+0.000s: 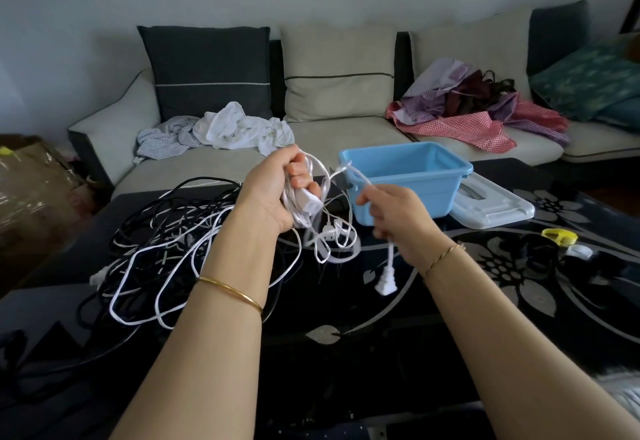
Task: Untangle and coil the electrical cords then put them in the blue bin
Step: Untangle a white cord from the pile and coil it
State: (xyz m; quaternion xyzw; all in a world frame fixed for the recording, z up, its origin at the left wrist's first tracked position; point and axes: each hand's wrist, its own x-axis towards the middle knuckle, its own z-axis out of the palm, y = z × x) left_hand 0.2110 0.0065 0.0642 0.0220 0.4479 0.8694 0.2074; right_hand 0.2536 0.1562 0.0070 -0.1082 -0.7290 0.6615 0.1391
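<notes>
Two bare forearms reach forward over the table (381,353), both raised clear of its surface.

Left arm: extended at mid-height, wrist turned so the palm faces right. A bangle (230,292) sits on the forearm. The left hand (273,190) is closed in a fist round a bundle of white cord (300,219), gripping several loops together with a white socket block (308,202). Further loops hang loose beneath the fist, above the table.

Right arm: extended level with the left, wrist bent slightly down, a thin bracelet (443,256) on it. The right hand (394,218) has its fingers curled and pinches the same cord. From this hand one stretch runs up and left to the held bundle. The other end drops from the underside of the hand and ends in a white plug (383,286), which hangs just above the table. The fingers are motion-blurred, so the exact grip cannot be made out.

Cords: a tangle (166,249) of black and white cords lies on the left part of the table, beside and behind the left forearm.

Bin: the blue bin (408,193) stands on the table beyond the right hand, with no cord visible inside. Its pale lid (491,205) lies flat just beside it on the right.

Other items: a small yellow object (559,235) lies on the right part of the table. Behind the table stands a sofa (346,134) carrying a white cloth (239,126) and a heap of checked clothes (467,117).
</notes>
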